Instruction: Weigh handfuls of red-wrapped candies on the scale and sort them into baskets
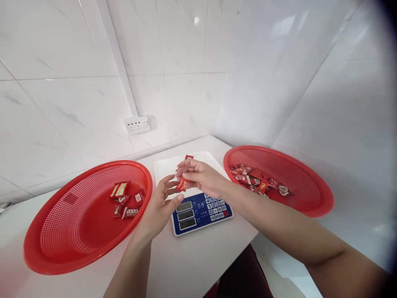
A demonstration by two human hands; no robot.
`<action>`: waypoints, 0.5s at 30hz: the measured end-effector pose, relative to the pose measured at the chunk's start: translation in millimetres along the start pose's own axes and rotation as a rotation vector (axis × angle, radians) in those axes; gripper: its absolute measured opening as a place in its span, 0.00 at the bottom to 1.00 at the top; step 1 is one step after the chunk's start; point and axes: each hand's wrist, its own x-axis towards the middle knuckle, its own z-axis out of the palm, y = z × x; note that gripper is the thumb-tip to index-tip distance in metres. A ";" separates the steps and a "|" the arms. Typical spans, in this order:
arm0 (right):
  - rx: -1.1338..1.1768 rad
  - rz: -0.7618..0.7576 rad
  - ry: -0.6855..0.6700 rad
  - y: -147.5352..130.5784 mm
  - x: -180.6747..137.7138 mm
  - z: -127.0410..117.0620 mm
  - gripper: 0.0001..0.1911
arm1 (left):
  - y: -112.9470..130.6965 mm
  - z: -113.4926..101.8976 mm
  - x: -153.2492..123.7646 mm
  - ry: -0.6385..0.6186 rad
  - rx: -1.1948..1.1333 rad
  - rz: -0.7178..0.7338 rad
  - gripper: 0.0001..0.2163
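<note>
A white tabletop [201,256] is carrying a red basket on the left [62,219], another red basket on the right [305,190] and, between them, a blue-and-white scale [201,221]. Above the scale, the left hand [161,207] is curving with its grip loosely half open, fingertips perhaps touching, I cannot tell; the right hand [201,176] is pinching a small red packet [182,184], its grip nearly closed.

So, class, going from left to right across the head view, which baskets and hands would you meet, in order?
First red basket → left hand → right hand → second red basket.
</note>
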 end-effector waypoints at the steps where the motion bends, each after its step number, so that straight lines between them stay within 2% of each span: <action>1: 0.026 -0.018 -0.047 2.6 -5.9 7.0 0.10 | -0.8 3.1 -0.3 -0.037 -0.006 -0.011 0.22; 4: 0.025 -0.049 -0.115 3.2 -20.1 16.4 0.10 | -1.4 8.0 -1.0 -0.067 0.000 -0.030 0.20; 7: -0.124 -0.055 -0.039 -6.0 -26.2 -1.9 0.12 | -2.6 6.2 -0.7 -0.025 0.036 -0.041 0.20; 9: -0.320 -0.081 0.115 -13.7 -27.7 -34.2 0.13 | -4.1 3.1 0.0 0.029 0.051 -0.028 0.19; 12: -0.788 -0.092 0.430 -20.9 -35.1 -106.0 0.16 | -5.7 -1.4 1.5 0.098 0.055 0.008 0.19; 13: -1.001 -0.013 0.511 -21.6 -40.7 -131.6 0.16 | -5.8 -2.4 2.2 0.107 0.033 0.010 0.19; 14: -1.205 0.121 0.533 -21.5 -48.0 -155.6 0.16 | -5.8 -3.1 2.9 0.111 -0.005 0.006 0.19; 15: -1.262 0.198 0.545 -20.6 -56.8 -176.7 0.15 | -5.7 -3.5 3.7 0.107 -0.049 -0.005 0.18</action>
